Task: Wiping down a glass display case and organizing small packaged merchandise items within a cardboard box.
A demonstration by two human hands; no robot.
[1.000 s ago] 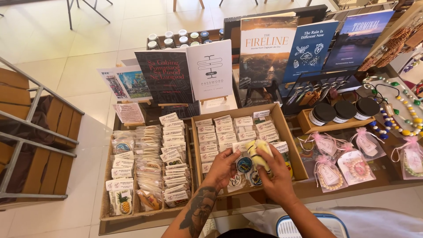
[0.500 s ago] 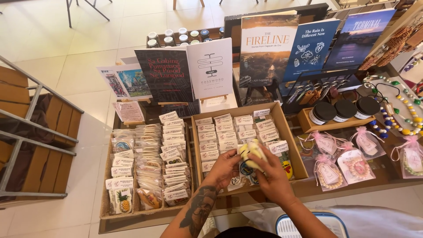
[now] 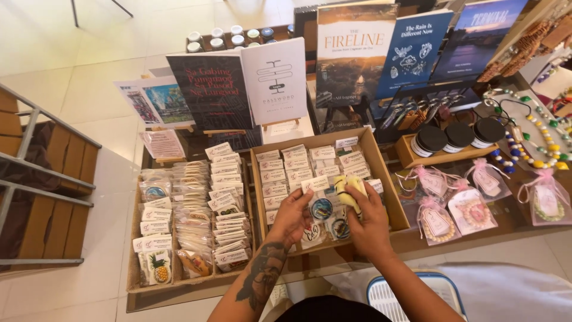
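Note:
Both my hands reach into a cardboard box (image 3: 391, 197) filled with rows of small packets topped by white card labels. My left hand (image 3: 290, 216) pinches a clear packet with a round blue badge (image 3: 321, 207) by its edge. My right hand (image 3: 369, 222) holds a packet with a yellow item (image 3: 348, 190), lifted a little above the other packets. The two hands are close together over the front middle of the box. More loose packets (image 3: 336, 229) lie beneath them.
A second box (image 3: 135, 262) of bagged stickers and pins sits to the left. Books stand on easels behind. Black-lidded jars (image 3: 457, 136), pink-ribboned pouches (image 3: 471, 210) and bead necklaces (image 3: 539, 142) lie to the right. A wooden bench with metal rail (image 3: 42, 185) stands at far left.
My hands have shifted slightly within the box; the left hand now holds the blue badge packet apart from the yellow packet in the right.

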